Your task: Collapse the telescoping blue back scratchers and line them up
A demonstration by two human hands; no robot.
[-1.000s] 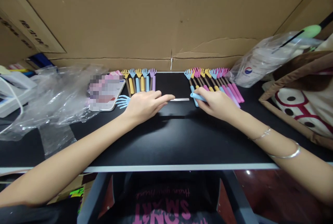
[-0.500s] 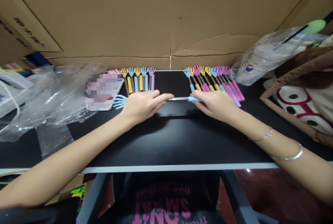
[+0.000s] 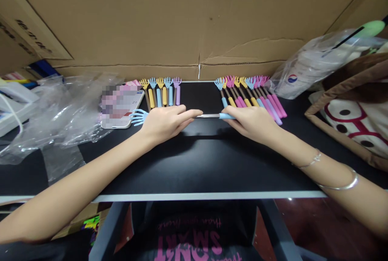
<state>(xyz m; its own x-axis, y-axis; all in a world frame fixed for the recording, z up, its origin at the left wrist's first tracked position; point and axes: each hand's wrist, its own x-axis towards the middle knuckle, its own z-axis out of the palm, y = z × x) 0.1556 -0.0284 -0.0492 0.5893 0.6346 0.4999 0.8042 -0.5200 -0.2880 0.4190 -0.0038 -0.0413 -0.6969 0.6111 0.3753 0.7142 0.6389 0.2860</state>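
A blue back scratcher (image 3: pixel 207 115) stretches between my two hands above the black table, its metal rod showing in the gap. My left hand (image 3: pixel 165 122) is closed around the end near the claw-like head, which pokes out to the left. Fingers of my right hand (image 3: pixel 250 121) wrap the blue handle at the other end. Behind my left hand lies a row of yellow, blue and purple back scratchers (image 3: pixel 164 93). Another row of back scratchers (image 3: pixel 247 93), in blue, yellow, pink and purple, lies behind my right hand and is partly covered by it.
A phone (image 3: pixel 127 111) and crumpled clear plastic bags (image 3: pixel 69 111) lie at the left. On the right are a bagged drink cup (image 3: pixel 306 73) and a brown-trimmed fabric bag (image 3: pixel 321 117). Cardboard (image 3: pixel 182 18) stands along the back; the table's pale edge (image 3: pixel 209 196) runs in front.
Both hands keep their grip on the back scratcher, with almost no movement. The right forearm has shifted very slightly to the right in view.
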